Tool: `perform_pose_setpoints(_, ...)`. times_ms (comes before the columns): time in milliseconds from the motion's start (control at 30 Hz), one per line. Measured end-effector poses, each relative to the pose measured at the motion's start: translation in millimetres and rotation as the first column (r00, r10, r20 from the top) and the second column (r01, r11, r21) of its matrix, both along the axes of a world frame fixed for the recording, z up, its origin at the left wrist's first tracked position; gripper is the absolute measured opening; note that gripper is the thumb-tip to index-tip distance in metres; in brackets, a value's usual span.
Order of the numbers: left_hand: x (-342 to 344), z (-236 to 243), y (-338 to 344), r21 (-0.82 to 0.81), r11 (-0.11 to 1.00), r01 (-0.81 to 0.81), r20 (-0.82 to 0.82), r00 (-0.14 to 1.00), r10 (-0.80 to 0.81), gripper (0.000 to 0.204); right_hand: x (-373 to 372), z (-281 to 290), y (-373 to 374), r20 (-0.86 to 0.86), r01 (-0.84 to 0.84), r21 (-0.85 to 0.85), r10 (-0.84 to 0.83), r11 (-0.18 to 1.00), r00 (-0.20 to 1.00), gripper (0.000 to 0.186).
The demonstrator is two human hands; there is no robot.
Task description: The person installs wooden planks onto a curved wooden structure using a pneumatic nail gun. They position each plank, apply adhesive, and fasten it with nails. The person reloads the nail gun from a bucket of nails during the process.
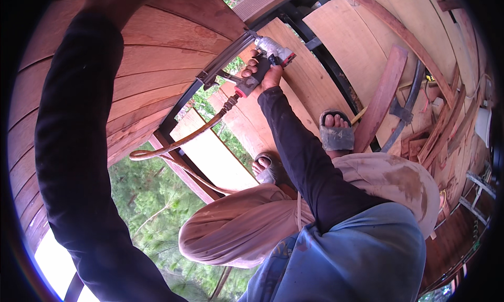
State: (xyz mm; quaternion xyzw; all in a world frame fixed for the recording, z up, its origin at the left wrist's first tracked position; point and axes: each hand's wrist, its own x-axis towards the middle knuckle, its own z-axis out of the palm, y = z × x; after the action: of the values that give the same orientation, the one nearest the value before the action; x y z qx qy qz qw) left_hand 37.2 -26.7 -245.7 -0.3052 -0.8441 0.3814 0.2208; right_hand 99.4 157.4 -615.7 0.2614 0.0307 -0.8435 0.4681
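My right hand is wrapped round the dark handle of a pneumatic nail gun with a silver head. The gun's long magazine lies along the lower edge of the reddish plank wall. From the red-ringed end of the handle, a brown air hose runs down and loops to the left. High at the upper left, my left hand is against or close to the same planks. Its fingers are cut off by the top of the picture, so their grip is hidden.
My sandalled feet rest on loose floorboards over a dark metal frame, with gaps showing greenery below. A hammer, a reddish board and several wood strips lie to the right.
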Motion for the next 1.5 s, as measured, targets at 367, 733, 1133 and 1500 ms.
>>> perform_pose_setpoints(367,3,6,-7,0.049,0.998,0.050,0.076,0.996,-0.053,0.033,9,-2,-7,0.088,-0.023,-0.002,0.023,1.000,0.996,0.051)
perform_pose_setpoints(733,3,8,7,-0.020,0.996,-0.087,0.117,0.989,0.089,0.037,11,-8,-7,0.028,0.047,-0.062,-0.045,0.997,0.999,0.043)
perform_pose_setpoints(1133,-2,-1,-1,-0.048,0.998,-0.027,-0.038,0.999,0.025,0.037,24,-7,11,0.030,-0.004,-0.005,0.004,1.000,1.000,0.048)
perform_pose_setpoints(1500,-3,-4,-3,-0.011,0.999,0.035,-0.044,0.998,-0.036,0.039,21,-3,0,0.052,-0.058,-0.001,0.058,0.998,0.997,0.050)
